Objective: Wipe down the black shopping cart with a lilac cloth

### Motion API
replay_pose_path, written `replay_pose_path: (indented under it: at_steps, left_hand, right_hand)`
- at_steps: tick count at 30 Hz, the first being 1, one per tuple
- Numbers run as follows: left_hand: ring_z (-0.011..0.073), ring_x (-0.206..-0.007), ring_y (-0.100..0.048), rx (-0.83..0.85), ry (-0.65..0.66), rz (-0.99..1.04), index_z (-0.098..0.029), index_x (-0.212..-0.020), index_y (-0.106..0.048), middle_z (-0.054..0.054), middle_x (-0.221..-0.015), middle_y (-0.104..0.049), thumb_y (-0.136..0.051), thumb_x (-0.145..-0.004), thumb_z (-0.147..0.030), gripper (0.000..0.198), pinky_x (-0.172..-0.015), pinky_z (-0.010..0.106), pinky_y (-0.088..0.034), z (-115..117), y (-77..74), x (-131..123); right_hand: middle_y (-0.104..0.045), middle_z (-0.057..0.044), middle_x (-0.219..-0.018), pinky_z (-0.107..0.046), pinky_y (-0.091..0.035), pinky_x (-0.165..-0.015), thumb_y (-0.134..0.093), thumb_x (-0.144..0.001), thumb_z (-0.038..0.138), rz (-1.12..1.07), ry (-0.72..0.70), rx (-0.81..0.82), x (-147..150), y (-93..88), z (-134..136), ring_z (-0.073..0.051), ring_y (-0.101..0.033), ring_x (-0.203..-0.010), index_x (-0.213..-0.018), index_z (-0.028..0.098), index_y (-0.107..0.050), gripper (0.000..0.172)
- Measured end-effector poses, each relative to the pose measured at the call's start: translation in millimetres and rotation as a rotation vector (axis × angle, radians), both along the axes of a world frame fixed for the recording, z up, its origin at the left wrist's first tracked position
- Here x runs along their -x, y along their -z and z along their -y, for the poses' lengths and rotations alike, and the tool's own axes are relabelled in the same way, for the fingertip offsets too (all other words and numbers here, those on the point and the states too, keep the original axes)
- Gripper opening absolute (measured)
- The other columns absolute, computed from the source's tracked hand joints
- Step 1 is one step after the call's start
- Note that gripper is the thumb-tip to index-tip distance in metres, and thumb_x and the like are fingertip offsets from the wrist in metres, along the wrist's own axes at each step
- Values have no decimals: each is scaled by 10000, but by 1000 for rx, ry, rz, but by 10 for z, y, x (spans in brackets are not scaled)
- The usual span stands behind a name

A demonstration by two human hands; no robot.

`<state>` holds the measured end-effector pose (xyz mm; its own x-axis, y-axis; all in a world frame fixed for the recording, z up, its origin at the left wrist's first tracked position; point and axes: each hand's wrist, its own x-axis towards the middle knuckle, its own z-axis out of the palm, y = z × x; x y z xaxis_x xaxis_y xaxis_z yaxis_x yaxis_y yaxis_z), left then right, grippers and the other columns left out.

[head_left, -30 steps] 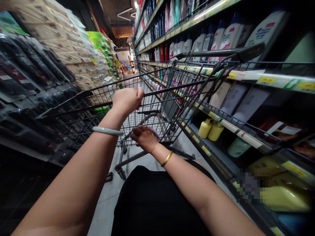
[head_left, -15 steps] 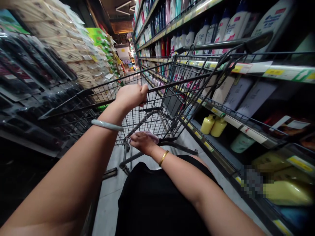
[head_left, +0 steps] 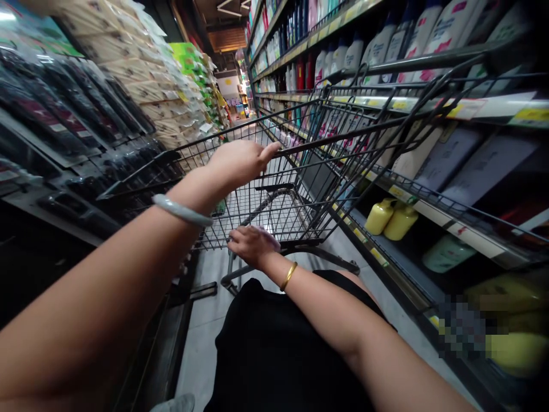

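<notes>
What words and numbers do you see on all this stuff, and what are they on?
I can't read any for sure.
White bottles: blue lettering, too blurred to read.
Yellow price tags: too blurred to read.
Lilac packs: dark lettering, too blurred.
Black packages and tan packs: marks too unclear to read.
Cart: no writing that I can see.

The left hand (head_left: pixel 238 159) now has one of its fingers (head_left: pixel 270 151) extended.
</notes>
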<state>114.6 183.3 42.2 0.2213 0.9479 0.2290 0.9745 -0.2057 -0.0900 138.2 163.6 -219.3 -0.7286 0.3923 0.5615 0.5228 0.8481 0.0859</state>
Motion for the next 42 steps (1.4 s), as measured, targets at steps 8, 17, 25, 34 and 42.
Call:
replay_pose_path:
  at_steps: [8,17,25,34,42]
  left_hand:
    - [284,-830,-631,-39,-230,-109,-169,-767,-755,156,-858,-732,34,-974,-793,1027,-768,379,-425,168,128,872]
    - [217,-700,-510,-79,-223,-81,-177,-681,-750,116,-743,-681,-7,-983,-812,1023,-665,348,-270,205,209,773]
    - [262,-885,-650,-29,-208,-60,-146,-777,-776,148,-852,-743,-49,-1007,-789,998,-854,367,-438,274,174,738]
    - [222,-799,-639,24,-120,-55,-137,-757,-759,107,-758,-696,-97,-1014,-806,975,-903,375,-481,277,139,693]
    - [268,-909,-692,-5,-87,-47,-166,-863,-770,91,-760,-707,-150,-1037,-782,891,-937,399,-482,451,158,458]
  right_hand:
    - [-685,-95,-1369,-445,-491,-1011,-461,-1119,212,-77,39,21,56,-3,-54,-252,-554,-1223,-1179,234,-744,289]
    - [-637,-70,-1490,-472,-484,-1089,-389,-1141,243,-157,-7,-25,294,-165,8,-274,-515,-1375,-1297,283,-719,367]
    - [-684,-39,-1440,-392,-518,-1023,-426,-1117,181,-82,-67,18,483,-61,181,-240,-583,-1301,-1158,285,-764,356]
    - [-682,-52,-1436,-409,-498,-1064,-315,-1130,136,5,-149,53,494,-99,299,-236,-581,-1320,-1144,236,-734,431]
    - [-603,-10,-1522,-440,-460,-1136,-302,-1142,189,-98,-129,-86,555,-332,438,-227,-512,-1407,-1266,289,-657,389]
